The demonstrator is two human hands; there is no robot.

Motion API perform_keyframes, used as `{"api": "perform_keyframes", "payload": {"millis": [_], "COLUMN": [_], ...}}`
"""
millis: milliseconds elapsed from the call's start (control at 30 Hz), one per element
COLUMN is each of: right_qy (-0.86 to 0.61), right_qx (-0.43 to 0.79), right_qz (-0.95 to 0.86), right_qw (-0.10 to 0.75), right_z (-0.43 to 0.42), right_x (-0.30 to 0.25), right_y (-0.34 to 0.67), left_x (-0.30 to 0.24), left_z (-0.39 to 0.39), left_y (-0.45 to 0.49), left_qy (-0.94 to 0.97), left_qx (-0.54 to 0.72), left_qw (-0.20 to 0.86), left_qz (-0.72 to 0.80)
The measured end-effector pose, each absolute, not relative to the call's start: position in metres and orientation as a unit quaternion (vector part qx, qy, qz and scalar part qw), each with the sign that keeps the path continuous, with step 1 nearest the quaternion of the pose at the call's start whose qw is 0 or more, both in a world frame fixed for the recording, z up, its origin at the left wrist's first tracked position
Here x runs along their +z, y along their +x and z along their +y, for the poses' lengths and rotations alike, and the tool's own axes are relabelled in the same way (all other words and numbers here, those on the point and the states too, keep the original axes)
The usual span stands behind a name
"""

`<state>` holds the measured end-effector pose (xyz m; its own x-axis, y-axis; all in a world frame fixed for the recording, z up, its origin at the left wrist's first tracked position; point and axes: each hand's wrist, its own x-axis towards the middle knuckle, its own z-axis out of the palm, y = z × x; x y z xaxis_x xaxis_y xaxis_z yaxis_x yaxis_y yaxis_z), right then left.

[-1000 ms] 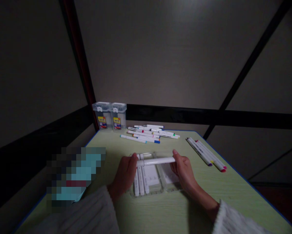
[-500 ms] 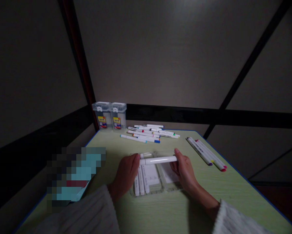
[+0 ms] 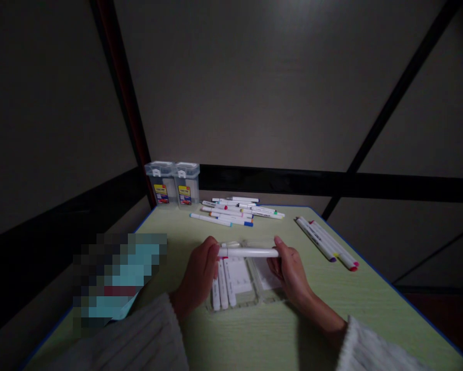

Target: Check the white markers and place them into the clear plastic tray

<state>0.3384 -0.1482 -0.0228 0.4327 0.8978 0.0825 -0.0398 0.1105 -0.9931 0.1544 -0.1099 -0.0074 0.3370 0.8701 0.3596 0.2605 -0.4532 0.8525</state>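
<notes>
A white marker [image 3: 250,252] lies level between my two hands, above an opened clear plastic case [image 3: 259,296]. My left hand [image 3: 200,270] is closed on its left end, and my right hand [image 3: 291,268] pinches its right end. The fingers cover both tips of this marker. Below my left hand, several white markers [image 3: 224,288] lie side by side in the left half of the case, their upper ends partly hidden. A white paper [image 3: 266,275] shows in the right half, partly behind my right hand.
Loose markers [image 3: 235,211] are heaped at the back of the green table [image 3: 231,345]. Two lidded clear boxes [image 3: 173,185] stand at the back left. Several markers [image 3: 326,242] lie near the right edge. A blurred-out turquoise item [image 3: 127,278] lies on the left.
My left hand has shifted slightly left and up at the marker's left end, and the marker has turned more level. My right hand has barely moved.
</notes>
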Motion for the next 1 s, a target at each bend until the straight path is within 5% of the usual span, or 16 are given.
{"api": "perform_keyframes", "payload": {"millis": [367,1000], "right_qy": [-0.535,-0.480], "right_qx": [0.366,0.326], "right_qz": [-0.488,-0.581], "right_qw": [0.585,0.570], "right_z": [-0.152,-0.154], "right_x": [-0.025,-0.019], "right_y": [0.338,0.336], "left_x": [0.003,0.012], "left_z": [-0.110,-0.106], "left_y": [0.158,0.155], "left_qy": [0.629,0.595], "left_qx": [0.484,0.494], "left_qw": [0.435,0.409], "left_qz": [0.425,0.485]}}
